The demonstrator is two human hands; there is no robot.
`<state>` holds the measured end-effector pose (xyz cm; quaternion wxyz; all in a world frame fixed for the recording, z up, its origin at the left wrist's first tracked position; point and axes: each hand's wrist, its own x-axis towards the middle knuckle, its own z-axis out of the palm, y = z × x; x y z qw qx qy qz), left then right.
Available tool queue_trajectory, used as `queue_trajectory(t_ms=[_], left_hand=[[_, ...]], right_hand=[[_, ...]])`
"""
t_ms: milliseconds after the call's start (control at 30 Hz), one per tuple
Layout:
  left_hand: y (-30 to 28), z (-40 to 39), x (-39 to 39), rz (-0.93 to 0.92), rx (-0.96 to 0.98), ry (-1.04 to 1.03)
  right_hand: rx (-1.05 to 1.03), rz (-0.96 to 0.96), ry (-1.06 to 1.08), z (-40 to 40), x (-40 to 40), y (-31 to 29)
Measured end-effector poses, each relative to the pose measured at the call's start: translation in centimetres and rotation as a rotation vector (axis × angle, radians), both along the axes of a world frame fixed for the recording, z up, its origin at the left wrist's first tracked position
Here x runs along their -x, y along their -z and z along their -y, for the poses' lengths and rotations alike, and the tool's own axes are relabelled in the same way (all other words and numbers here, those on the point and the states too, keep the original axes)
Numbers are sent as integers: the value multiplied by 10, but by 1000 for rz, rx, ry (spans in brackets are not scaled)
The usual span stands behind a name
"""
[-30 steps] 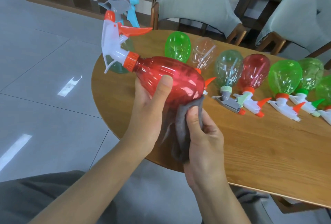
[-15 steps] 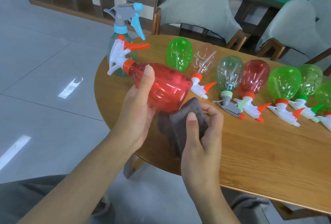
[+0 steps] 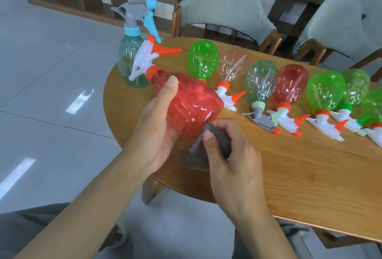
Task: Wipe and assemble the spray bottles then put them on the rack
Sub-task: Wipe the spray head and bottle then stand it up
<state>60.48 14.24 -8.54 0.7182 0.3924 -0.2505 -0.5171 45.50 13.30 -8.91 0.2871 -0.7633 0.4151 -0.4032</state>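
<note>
L hand [image 3: 159, 132] wrapped round red bottle [image 3: 186, 103], held tilted over worktop [image 3: 299, 176] edge, white/orange sprayer [image 3: 148, 60] pointing up-left | R hand [image 3: 229, 155] pinching grey cloth [image 3: 198, 155] vs bottle's base | teal bottle [image 3: 132, 60] upright at far-left edge | row of other bottles [image 3: 261, 80] lying w/ bases up along worktop
</note>
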Motion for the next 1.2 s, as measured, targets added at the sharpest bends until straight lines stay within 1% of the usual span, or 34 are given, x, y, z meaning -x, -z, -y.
queue_trajectory(t_ms=[67, 200, 267, 333, 433, 533, 600, 767, 800, 900, 967, 1033, 1133, 1200], left_hand=[[-2, 0, 2, -37, -27, 29], [-2, 0, 10, -71, -16, 92], [1, 1, 11, -78, 5, 104], [4, 1, 11, -90, 11, 86], [6, 1, 10, -102, -7, 58], [3, 1, 8, -105, -23, 51], [1, 0, 7, -83, -18, 53], [-3, -4, 6, -82, 32, 104], [-4, -4, 4, -87, 39, 104], [-7, -5, -4, -112, 69, 80], [-9, -5, -8, -109, 81, 53], [-8, -5, -11, -31, 43, 3], [-2, -5, -16, 207, -74, -65], [1, -6, -18, 337, -127, -65]], right_hand=[[49, 23, 21, -4, 0, -3], [94, 103, 183, -2, -1, -5], [88, 78, 216, 2, 1, -2], [33, 12, 192, 3, 2, 1], [-17, -80, 96, 2, 5, 2], [-6, -75, 30, -1, 5, -3], [-4, -35, 48, -2, 5, -5], [-48, 115, 194, -4, 2, -4], [-64, 105, 197, -4, 2, -3], [-140, -22, 154, -3, 2, 1], [-169, -34, 136, -4, 2, 3], [-140, 16, 161, -4, 4, 3], [-139, 104, 206, -1, 6, 1], [-161, 164, 219, 2, 8, 0]])
